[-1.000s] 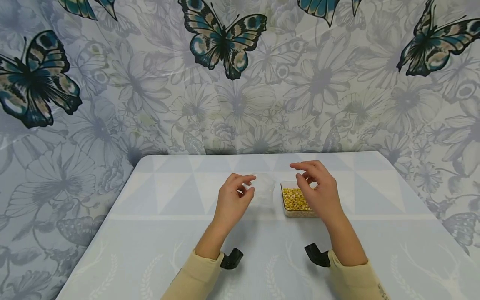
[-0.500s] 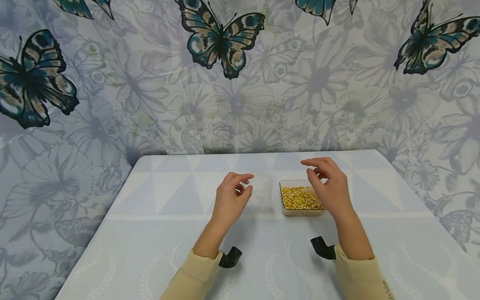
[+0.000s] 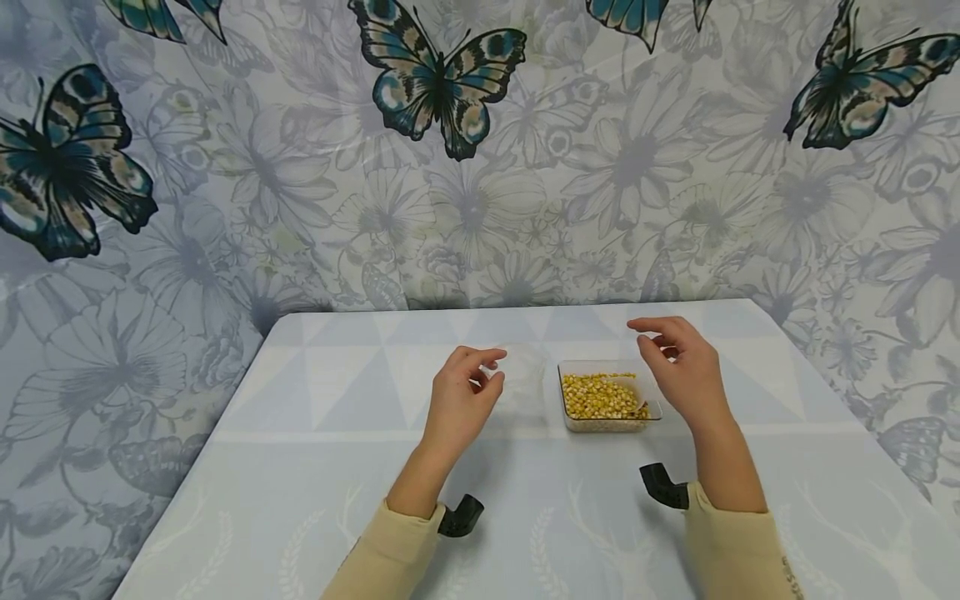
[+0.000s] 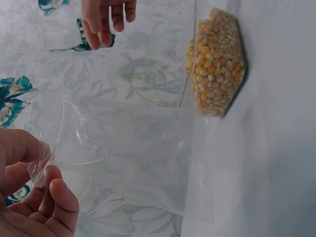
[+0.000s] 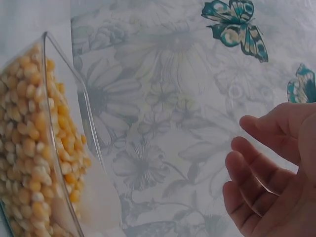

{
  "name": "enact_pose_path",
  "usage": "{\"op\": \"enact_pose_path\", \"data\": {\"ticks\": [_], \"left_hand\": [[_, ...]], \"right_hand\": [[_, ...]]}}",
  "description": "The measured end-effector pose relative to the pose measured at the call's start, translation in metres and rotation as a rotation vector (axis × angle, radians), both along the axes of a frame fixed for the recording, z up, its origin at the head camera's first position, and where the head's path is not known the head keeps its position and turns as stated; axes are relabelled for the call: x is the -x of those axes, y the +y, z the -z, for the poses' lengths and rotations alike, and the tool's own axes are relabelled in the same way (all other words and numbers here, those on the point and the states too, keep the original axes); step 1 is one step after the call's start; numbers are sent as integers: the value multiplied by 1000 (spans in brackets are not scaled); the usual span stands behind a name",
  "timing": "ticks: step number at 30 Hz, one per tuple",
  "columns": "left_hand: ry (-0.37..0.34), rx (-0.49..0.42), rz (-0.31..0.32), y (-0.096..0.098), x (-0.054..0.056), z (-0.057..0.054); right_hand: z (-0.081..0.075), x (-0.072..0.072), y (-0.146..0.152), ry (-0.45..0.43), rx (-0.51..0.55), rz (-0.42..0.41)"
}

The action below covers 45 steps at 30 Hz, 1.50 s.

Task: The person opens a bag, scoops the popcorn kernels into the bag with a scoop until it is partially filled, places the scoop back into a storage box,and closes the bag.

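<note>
My left hand (image 3: 463,398) pinches the rim of a clear plastic bag (image 4: 143,158) between thumb and fingers. The bag hangs from that grip, thin and see-through, and shows faintly in the head view beside the fingers. Right of it stands a clear rectangular container (image 3: 611,423) holding yellow corn kernels (image 3: 600,396), with a pale, smooth patch at its right end (image 5: 101,202). My right hand (image 3: 686,371) is raised just right of the container, fingers loosely bent and nothing between them; the right wrist view shows the fingertips apart from the thumb.
The pale patterned tabletop (image 3: 495,517) runs back to a wall covering (image 3: 480,225) printed with flowers and butterflies. Black curved pieces (image 3: 461,517) stick out from both sleeve cuffs over the table.
My right hand has moved right, from over the container to beyond its right end, uncovering the kernels. The left hand with the bag has stayed nearly still.
</note>
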State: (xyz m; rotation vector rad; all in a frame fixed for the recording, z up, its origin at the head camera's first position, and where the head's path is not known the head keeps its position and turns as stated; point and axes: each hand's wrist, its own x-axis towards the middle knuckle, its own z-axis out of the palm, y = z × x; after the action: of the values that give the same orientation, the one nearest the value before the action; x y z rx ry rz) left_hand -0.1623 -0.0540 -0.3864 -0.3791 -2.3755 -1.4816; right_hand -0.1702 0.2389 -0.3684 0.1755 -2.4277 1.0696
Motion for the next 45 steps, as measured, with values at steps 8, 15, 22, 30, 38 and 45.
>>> {"op": "enact_pose_path", "data": {"ticks": [8,15,22,30,38,45], "left_hand": [[-8,3,0,0,0,0],[-8,7,1,-1,0,1],[-15,1,2,0,0,1],[-7,6,-1,0,2,2],[-4,7,4,0,3,4],[-8,13,8,1,2,3]], "right_hand": [[-1,-1,21,-239,-63,-21],[4,2,38,-398,-79,-119],[18,5,58,-534,-78,-204],[29,6,70,-571,-85,-300],[40,7,81,-585,-83,-381],[47,8,87,-603,-69,-428]]}}
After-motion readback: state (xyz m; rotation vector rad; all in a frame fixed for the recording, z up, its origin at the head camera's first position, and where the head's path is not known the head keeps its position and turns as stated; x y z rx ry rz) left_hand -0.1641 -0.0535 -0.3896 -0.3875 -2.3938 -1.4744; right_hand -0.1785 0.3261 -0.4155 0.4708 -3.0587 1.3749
